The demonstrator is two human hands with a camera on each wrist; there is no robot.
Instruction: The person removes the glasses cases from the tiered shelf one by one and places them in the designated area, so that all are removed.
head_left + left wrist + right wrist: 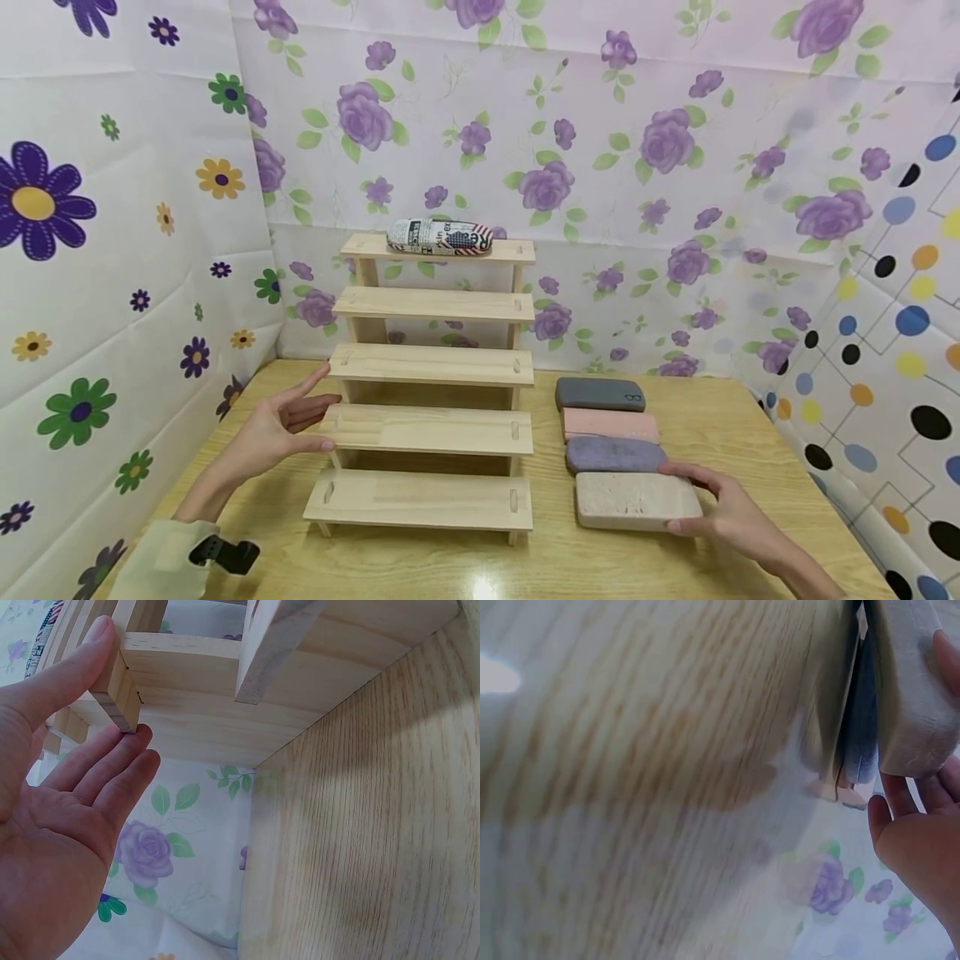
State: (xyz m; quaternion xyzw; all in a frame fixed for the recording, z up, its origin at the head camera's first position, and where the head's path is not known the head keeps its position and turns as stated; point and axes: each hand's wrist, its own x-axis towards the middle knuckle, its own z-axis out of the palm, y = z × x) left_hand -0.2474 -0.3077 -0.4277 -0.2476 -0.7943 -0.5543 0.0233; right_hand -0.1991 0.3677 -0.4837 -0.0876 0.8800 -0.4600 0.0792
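Observation:
In the head view a five-step wooden display rack [431, 364] stands on the table. My left hand [264, 433] is at the left end of its second step from the bottom, thumb at the front corner and fingers behind; the left wrist view shows this hand [71, 795] spanning the step's end. With thumb and fingers my right hand [731, 521] grips the right end of a beige glasses case [636, 500], the front one in a column. Behind it lie a purple-blue case [611, 455], a pink case [609, 424] and a grey case [600, 394] with a glasses mark.
A newspaper-print case [438, 237] lies on the rack's top step. The wood-grain table [258, 558] is bounded by flowered cloth [600, 292] at the back and left, and dotted cloth [892, 350] on the right.

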